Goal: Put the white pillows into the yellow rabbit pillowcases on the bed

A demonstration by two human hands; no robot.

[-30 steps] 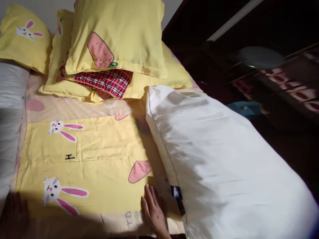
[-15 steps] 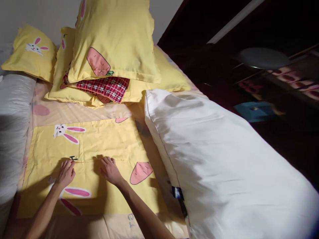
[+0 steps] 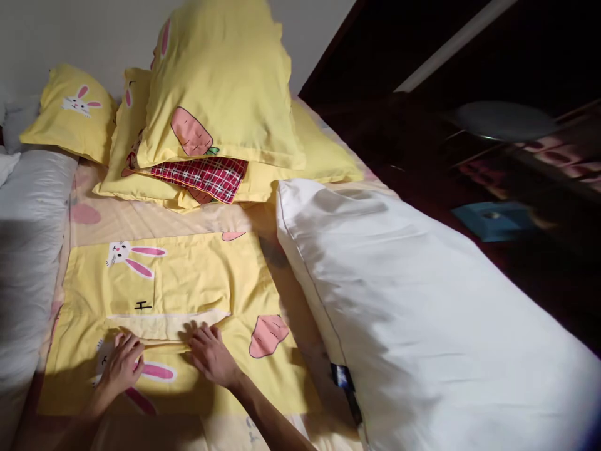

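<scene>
Cotton, flat and creased: the yellow rabbit-and-carrot printed pillowcase (image 3: 188, 282) lay on the peach-sheeted bed (image 3: 154, 219), its slit gaping on pale lining. Your left hand (image 3: 121, 365) and right hand (image 3: 211, 354) sat close together, fingertips on the slit's lower lip; whether they pinched or pressed it was unclear. A plump white pillow (image 3: 422, 313) lay just beside it, and the room beyond was dark.
</scene>
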